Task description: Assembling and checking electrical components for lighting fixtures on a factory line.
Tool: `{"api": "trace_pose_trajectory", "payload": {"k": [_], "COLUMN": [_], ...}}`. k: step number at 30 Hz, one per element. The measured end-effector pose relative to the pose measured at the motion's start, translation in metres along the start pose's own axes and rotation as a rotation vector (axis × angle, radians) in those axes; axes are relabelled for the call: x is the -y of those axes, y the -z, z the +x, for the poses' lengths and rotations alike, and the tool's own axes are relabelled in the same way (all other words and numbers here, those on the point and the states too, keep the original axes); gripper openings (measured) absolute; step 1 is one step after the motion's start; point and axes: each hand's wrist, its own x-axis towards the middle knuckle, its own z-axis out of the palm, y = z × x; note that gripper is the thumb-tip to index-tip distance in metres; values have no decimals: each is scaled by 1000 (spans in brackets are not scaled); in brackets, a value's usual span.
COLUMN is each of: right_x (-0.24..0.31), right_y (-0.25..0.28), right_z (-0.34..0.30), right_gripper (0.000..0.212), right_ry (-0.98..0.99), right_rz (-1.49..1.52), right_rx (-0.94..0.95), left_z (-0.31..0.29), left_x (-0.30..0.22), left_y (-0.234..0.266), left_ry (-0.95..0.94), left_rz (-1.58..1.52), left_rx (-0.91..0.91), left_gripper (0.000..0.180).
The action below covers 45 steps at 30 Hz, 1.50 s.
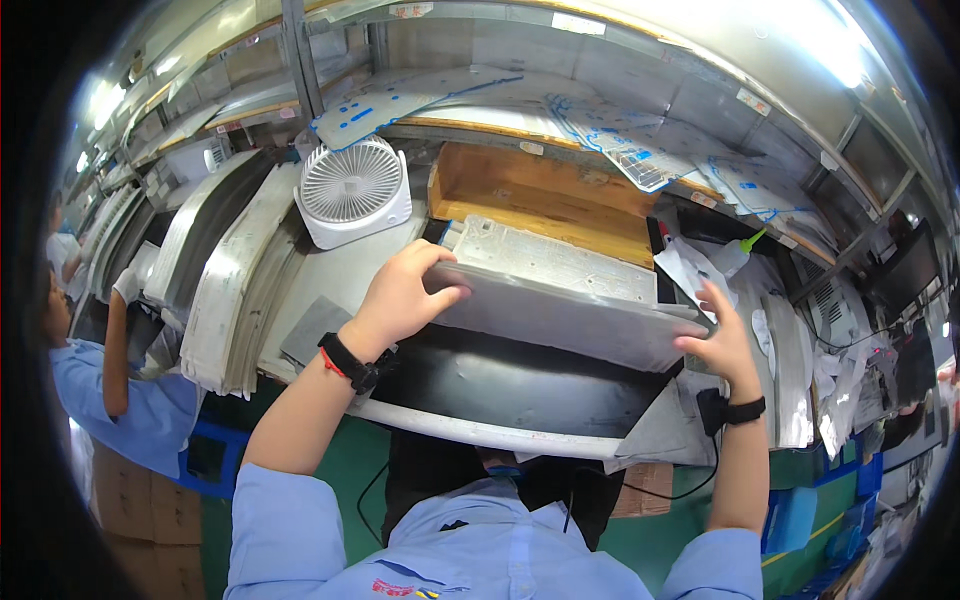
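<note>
A stack of thin, translucent grey sheets stands on its long edge, tilted, between my two hands. My left hand grips its upper left corner, with the thumb on the near face. My right hand holds the right end, thumb in front and fingers behind and above. Beneath the sheets lies a dark, shiny work surface with a pale rounded front edge. Just behind the sheets is a whitish, speckled block with small holes; its lower part is hidden.
A wooden tray and a white fan stand behind. Large sheet stacks are on the left. A bottle with a green tip stands at the right. Blue-marked films overhang the shelf. Another person works at far left.
</note>
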Motion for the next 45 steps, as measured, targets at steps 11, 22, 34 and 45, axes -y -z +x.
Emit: {"api": "trace_pose_trajectory", "payload": {"k": [11,22,34,45], "right_x": [34,21,189,184], "right_y": [-47,-58,-52,-17], "right_z": [-12,-21,46,91], "right_gripper": [63,29,76,30], "right_ry": [-243,-126,440,242], "right_rz": [1199,917,-128,393], "right_rx": [-280,-438,219,-24], "left_z": [-4,-18,-23,0], "left_x": [-11,-9,-6,-1], "left_y": [-11,-1,-8,22], "left_ry": [-55,-67,-69,112], "left_rz": [-138,-205,-251,-973], "left_rx": [13,57,98,-272], "left_gripper": [32,25,23,64]}}
